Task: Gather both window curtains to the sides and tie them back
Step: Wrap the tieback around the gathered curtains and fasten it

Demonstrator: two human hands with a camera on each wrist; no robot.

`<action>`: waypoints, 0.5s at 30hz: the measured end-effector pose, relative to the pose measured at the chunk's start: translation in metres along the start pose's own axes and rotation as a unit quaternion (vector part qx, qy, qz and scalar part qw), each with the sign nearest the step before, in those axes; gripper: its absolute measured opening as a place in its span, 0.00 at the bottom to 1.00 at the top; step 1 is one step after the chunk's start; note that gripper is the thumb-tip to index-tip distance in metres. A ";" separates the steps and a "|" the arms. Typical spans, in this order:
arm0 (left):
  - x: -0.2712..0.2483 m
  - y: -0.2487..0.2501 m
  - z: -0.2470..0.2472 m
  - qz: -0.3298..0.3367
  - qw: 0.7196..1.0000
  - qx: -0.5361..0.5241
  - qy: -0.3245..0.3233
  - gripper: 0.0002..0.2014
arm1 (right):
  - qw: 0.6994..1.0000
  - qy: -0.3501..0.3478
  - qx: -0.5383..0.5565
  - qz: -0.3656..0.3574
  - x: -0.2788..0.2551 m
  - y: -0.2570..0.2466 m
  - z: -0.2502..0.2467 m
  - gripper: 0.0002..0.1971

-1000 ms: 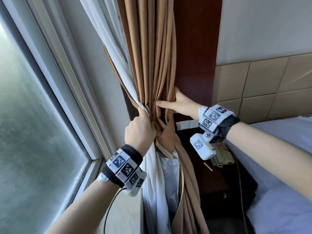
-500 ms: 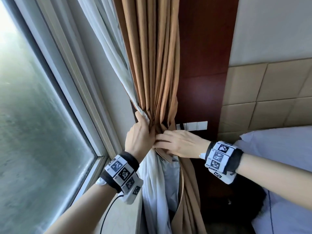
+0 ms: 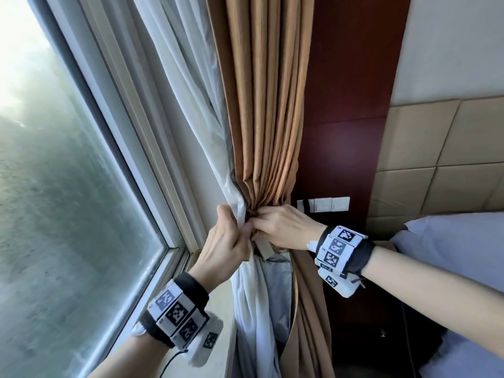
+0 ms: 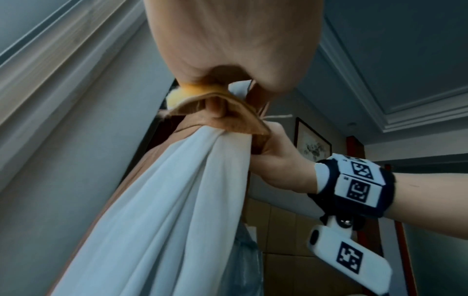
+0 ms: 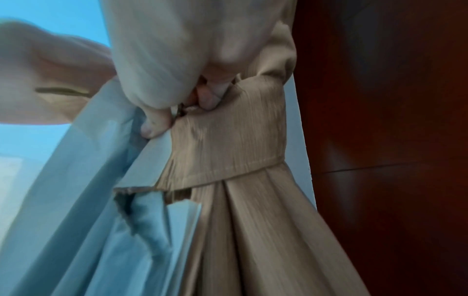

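A tan curtain and a white sheer curtain hang gathered into one bundle at the window's right side. A tan tie-back band wraps the bundle's waist, and its loose end sticks out below my hands. My left hand grips the sheer and the band's end from the window side. My right hand meets it from the right, its fingertips pinching the band's edge. Where the band's ends join is hidden between my hands.
The window glass and its frame lie to the left, above a stone sill. Behind the curtains is a dark wood panel with a white switch plate. A padded headboard and a bed fill the right.
My right hand dropped from the tan folds above the waist to the tie-back and closed on it beside my left hand, which stayed on the bundle.
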State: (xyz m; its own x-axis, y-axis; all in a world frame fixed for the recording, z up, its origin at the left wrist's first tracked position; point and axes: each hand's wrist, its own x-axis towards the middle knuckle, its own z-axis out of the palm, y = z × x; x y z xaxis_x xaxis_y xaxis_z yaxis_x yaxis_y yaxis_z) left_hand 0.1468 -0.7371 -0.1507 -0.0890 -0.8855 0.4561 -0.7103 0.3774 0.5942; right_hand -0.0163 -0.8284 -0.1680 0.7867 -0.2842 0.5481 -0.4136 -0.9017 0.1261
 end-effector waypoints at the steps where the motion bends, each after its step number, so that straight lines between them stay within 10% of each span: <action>1: -0.004 0.002 -0.002 0.002 1.000 -0.019 0.003 0.10 | 1.000 -0.005 0.007 0.020 0.004 0.001 0.000 0.16; 7: -0.005 0.005 -0.024 0.071 0.997 0.014 -0.025 0.17 | 0.996 -0.065 0.018 0.062 0.012 0.002 -0.009 0.09; 15: 0.019 0.012 -0.068 0.094 0.949 0.112 -0.278 0.35 | 0.988 -0.116 0.049 0.091 0.018 -0.005 -0.021 0.09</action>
State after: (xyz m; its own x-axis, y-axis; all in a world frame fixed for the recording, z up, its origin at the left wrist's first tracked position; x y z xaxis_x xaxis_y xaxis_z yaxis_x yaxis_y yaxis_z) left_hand 0.1842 -0.7314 -0.0896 -0.5396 -0.8378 0.0828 -0.7703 0.5310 0.3532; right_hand -0.0098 -0.8225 -0.1417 0.7921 -0.5012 0.3483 -0.5204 -0.8528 -0.0436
